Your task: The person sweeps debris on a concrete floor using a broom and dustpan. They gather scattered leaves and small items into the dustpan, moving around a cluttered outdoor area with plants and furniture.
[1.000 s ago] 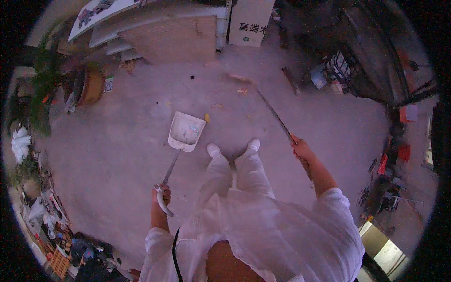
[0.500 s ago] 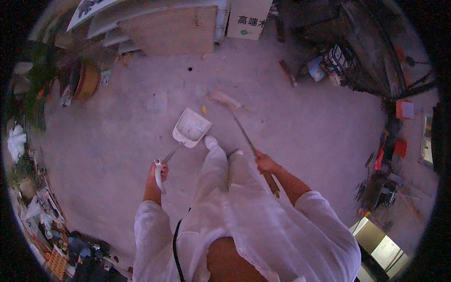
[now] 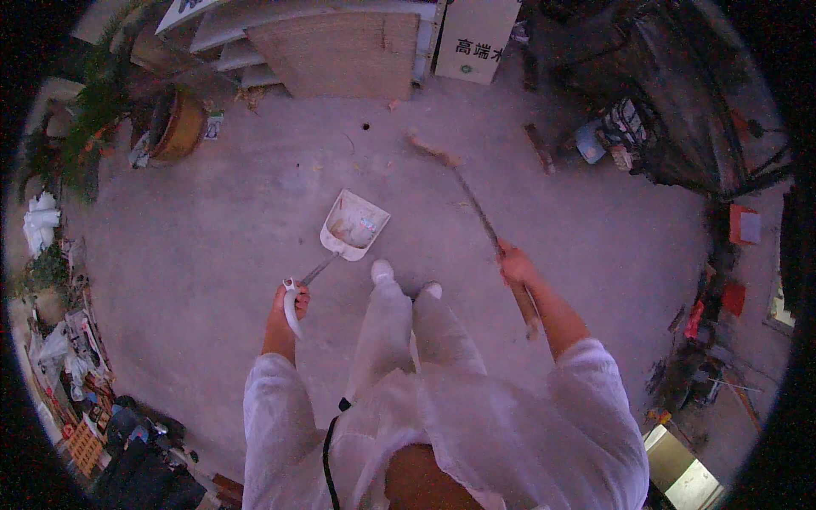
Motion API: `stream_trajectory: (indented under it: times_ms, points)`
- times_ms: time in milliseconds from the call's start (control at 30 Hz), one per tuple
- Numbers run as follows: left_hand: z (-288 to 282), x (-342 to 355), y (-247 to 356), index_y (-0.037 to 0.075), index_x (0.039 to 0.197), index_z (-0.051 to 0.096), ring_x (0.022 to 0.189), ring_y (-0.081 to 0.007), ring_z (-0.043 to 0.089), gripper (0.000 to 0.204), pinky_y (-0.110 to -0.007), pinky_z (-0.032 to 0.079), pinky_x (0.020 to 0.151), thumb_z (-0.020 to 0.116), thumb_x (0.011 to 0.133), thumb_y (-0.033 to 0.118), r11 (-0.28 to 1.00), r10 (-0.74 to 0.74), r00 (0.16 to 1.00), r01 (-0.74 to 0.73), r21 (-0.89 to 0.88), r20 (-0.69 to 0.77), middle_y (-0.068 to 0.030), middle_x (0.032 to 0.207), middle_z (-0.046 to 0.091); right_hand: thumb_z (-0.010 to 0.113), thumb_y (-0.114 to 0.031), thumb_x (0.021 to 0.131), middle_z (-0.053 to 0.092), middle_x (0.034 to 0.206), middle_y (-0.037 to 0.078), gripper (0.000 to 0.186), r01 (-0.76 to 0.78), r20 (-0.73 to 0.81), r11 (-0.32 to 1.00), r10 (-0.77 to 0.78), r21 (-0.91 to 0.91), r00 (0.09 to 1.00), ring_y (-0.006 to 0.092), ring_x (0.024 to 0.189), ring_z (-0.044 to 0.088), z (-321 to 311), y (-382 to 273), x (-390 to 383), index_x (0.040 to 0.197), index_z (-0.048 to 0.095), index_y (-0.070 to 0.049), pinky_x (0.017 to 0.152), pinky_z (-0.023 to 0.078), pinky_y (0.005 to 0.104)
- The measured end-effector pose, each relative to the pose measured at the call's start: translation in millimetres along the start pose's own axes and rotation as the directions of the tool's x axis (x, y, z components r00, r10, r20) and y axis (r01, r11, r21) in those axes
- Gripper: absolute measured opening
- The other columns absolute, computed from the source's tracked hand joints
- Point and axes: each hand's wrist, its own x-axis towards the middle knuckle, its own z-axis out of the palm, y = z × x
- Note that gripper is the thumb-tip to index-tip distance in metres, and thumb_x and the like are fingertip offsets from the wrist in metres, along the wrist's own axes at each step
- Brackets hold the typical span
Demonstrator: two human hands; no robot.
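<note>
My left hand [image 3: 293, 304] is closed round the handle of a white long-handled dustpan [image 3: 350, 250]. Its pan lies on the grey floor ahead of my feet, with a small colourful scrap [image 3: 368, 224] and some brownish bits inside. On the other side, my right hand [image 3: 516, 265] grips the stick of a broom [image 3: 478, 204] partway along, and the stick's end sticks out behind the hand. The broom's pale, blurred head [image 3: 432, 151] is beyond the pan, to its right and apart from it.
Stacked boards [image 3: 340, 55] and a white sign panel [image 3: 478, 42] stand at the far side. A large round pot [image 3: 177, 126] is far left. Dark covered goods [image 3: 663, 102] fill the far right. Clutter [image 3: 81, 365] lines the left edge, and red boxes [image 3: 745, 224] the right.
The broom has swung farther away and right, with my right hand moving outward. The yellow leaf beside the dustpan no longer shows there. My left hand still holds the dustpan.
</note>
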Motion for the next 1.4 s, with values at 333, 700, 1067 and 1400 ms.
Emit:
stream_trajectory:
  times_ms: [333, 700, 1067, 1400]
  points:
    - [28, 14, 12, 0.007, 0.084, 0.047, 0.052, -0.0069, 0.04, 0.026, -0.015, 0.032, 0.037, 0.048, 0.073, 0.03, 0.993, 0.066, 0.98, -0.047, 0.105, -0.189, -0.0033, 0.07, 0.044, 0.04, -0.014, 0.074, 0.051, 0.066, 0.011, 0.045, 0.086, 0.142, 0.983, -0.063, -0.165, 0.988, 0.0182, 0.051, 0.051, 25, -35, 54, 0.116, 0.031, -0.005, 0.044, 0.044, 0.0302]
    - [-6, 53, 14, 0.009, 0.078, 0.048, 0.049, -0.0093, 0.038, 0.025, -0.018, 0.03, 0.037, 0.048, 0.071, 0.033, 0.97, -0.242, 0.97, 0.242, -0.026, 0.021, -0.0028, 0.067, 0.044, 0.042, -0.013, 0.076, 0.042, 0.063, 0.001, 0.047, -0.307, 0.379, 0.892, 0.171, 0.333, 0.909, 0.0113, 0.047, 0.042, 31, 28, -152, 0.121, 0.028, -0.017, 0.037, 0.04, 0.0255]
    - [49, 40, -3, 0.01, 0.073, 0.046, 0.048, -0.0086, 0.038, 0.024, -0.018, 0.028, 0.034, 0.049, 0.07, 0.034, 0.939, -0.195, 0.971, 0.226, 0.261, -0.141, -0.0036, 0.066, 0.046, 0.046, -0.012, 0.073, 0.045, 0.059, 0.002, 0.044, -0.207, -0.017, 0.545, 0.377, 0.813, 0.926, 0.0154, 0.044, 0.046, 3, 155, -57, 0.114, 0.032, -0.012, 0.035, 0.039, 0.0294]
    - [72, 40, -18, 0.007, 0.083, 0.044, 0.05, -0.0066, 0.039, 0.028, -0.016, 0.032, 0.039, 0.049, 0.072, 0.032, 0.957, -0.093, 0.994, 0.104, 0.27, -0.054, -0.0013, 0.068, 0.044, 0.046, -0.012, 0.072, 0.048, 0.066, 0.005, 0.046, -0.337, 0.35, 0.83, 0.186, 0.444, 0.918, 0.0135, 0.046, 0.045, 51, 41, -126, 0.116, 0.033, -0.009, 0.038, 0.041, 0.0253]
